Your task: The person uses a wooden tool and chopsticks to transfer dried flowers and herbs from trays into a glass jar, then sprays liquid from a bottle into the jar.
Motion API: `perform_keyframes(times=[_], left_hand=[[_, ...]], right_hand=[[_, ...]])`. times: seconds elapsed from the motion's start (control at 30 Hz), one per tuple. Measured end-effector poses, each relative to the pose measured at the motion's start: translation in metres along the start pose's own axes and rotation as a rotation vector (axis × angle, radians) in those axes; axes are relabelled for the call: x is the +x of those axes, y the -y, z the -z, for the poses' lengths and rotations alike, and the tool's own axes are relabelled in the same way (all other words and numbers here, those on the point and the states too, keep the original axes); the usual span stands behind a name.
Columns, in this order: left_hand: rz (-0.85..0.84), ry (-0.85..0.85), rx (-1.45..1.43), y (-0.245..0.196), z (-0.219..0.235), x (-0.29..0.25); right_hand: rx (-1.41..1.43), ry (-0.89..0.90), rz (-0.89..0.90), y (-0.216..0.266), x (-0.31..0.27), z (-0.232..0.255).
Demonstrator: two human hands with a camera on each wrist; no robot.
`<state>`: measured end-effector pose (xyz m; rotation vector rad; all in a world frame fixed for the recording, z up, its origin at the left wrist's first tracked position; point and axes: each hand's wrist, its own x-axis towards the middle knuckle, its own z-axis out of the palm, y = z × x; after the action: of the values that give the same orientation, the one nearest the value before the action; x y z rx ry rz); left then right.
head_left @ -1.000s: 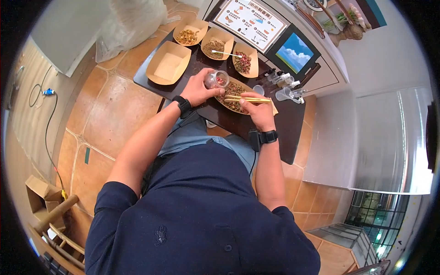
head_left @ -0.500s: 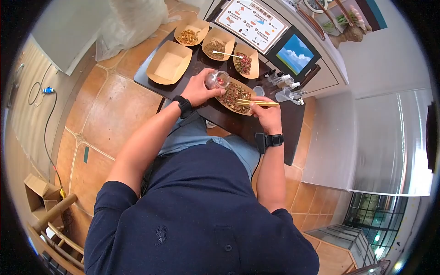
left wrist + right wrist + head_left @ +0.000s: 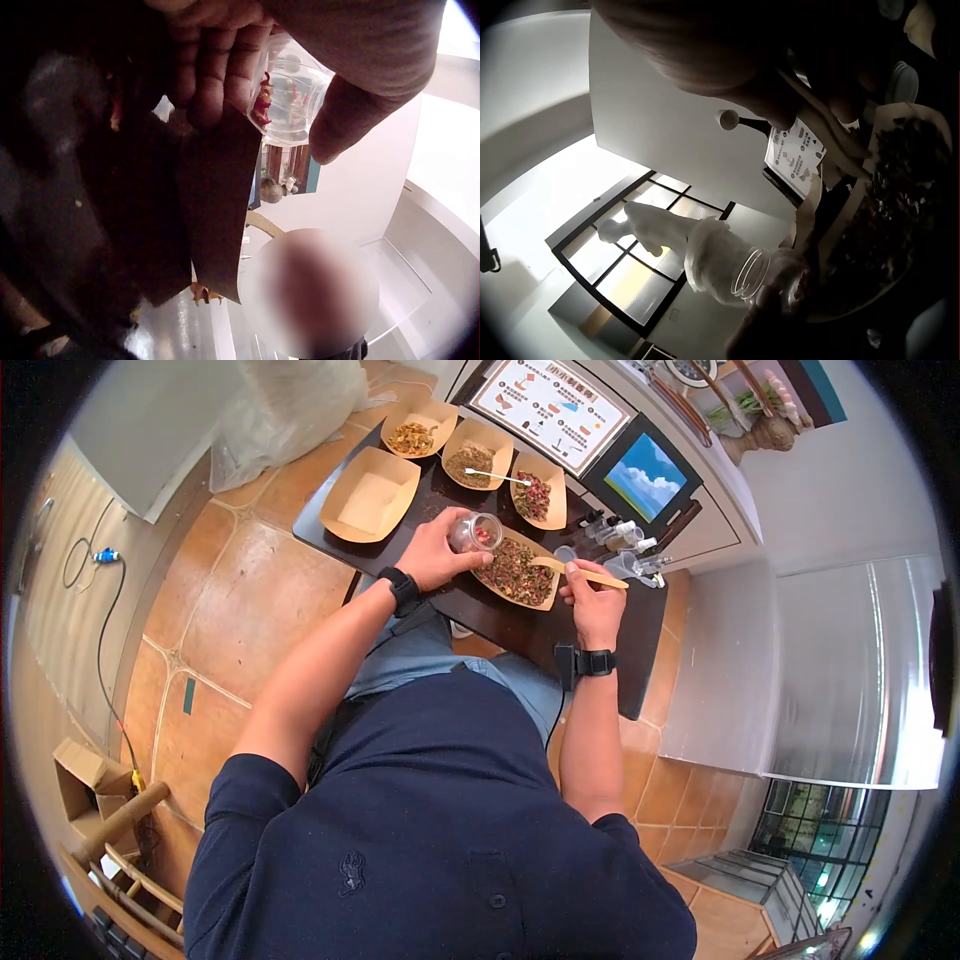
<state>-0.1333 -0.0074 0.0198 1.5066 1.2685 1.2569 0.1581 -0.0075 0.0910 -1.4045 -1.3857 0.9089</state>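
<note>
My left hand [image 3: 432,555] grips a small clear jar [image 3: 477,533], its mouth tilted toward the tray beside it. Red dried petals lie inside the jar [image 3: 292,101], seen between thumb and fingers in the left wrist view. In my right hand [image 3: 597,610] is a pair of light wooden tongs [image 3: 600,577], pinched between thumb and fingers. Their tips reach over the right side of a boat-shaped paper tray [image 3: 885,116], at the brown and red dried flower mix [image 3: 512,570] in it. The right wrist view is dark around the hand.
Three paper trays of dried material stand behind, one with red buds [image 3: 531,498] and one with a white stick [image 3: 495,477] across it. A bare paper tray [image 3: 368,495] sits at left. Small bottles [image 3: 620,535] and plastic cups [image 3: 622,565] stand at right, near a screen [image 3: 648,476].
My right hand has moved right, drawing the tongs from the middle of the mix toward the tray's right side, and the tongs have turned. The left hand and jar stay nearly still.
</note>
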Motion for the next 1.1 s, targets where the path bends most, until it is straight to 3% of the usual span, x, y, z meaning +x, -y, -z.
perform_keyframes(times=[0.33, 0.6, 1.1], left_hand=[[0.019, 0.020, -0.008, 0.001, 0.000, 0.001], [0.012, 0.015, -0.004, 0.003, -0.001, 0.001], [0.002, 0.011, -0.007, 0.005, -0.001, 0.002]], right_hand=[[-0.095, 0.126, -0.057, -0.004, -0.005, -0.014], [0.020, -0.004, 0.032, -0.011, -0.002, -0.029], [0.029, -0.034, -0.020, -0.015, 0.004, -0.036]])
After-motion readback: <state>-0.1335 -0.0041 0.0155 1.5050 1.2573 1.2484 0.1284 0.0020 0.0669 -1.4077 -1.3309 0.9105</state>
